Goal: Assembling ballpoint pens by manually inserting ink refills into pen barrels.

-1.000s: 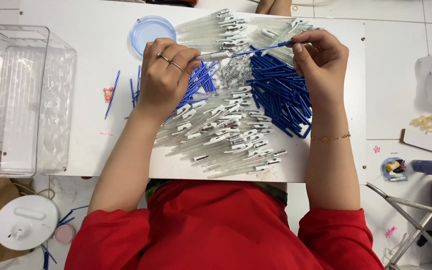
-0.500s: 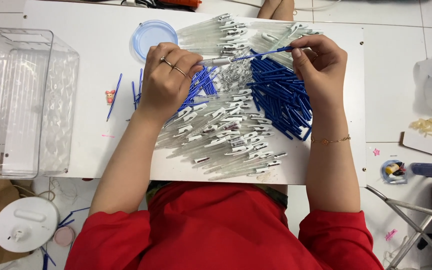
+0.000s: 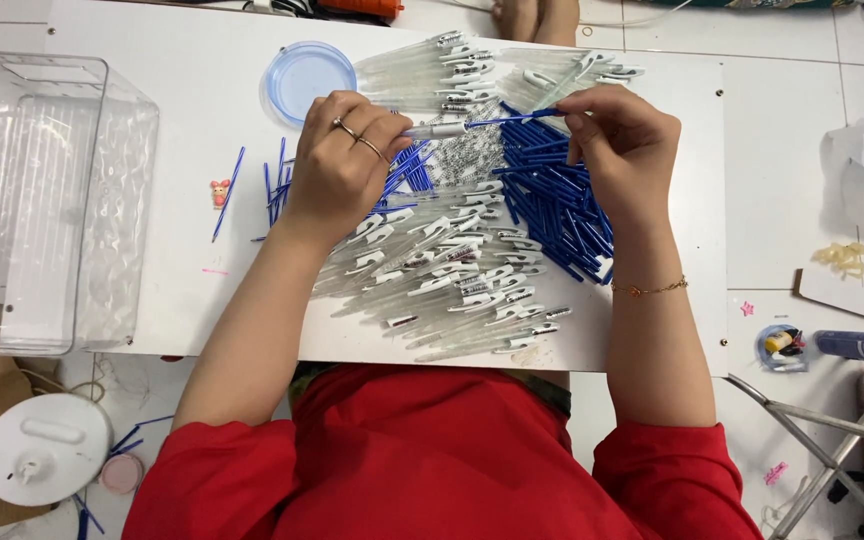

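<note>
Both hands, left hand (image 3: pixel 337 165) and right hand (image 3: pixel 624 150), pinch one pen (image 3: pixel 472 125) lying left-right.

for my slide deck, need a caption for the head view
Left hand holds a clear barrel, right hand a blue refill, over pen parts on a white board.

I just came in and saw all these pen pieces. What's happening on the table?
A person in a red top is putting a pen together. The left hand holds a clear pen barrel, and the right hand pushes a blue refill into its end. Under the hands, the white table is covered with a pile of clear barrels and a pile of blue refills. A clear plastic box sits at the left.
</note>
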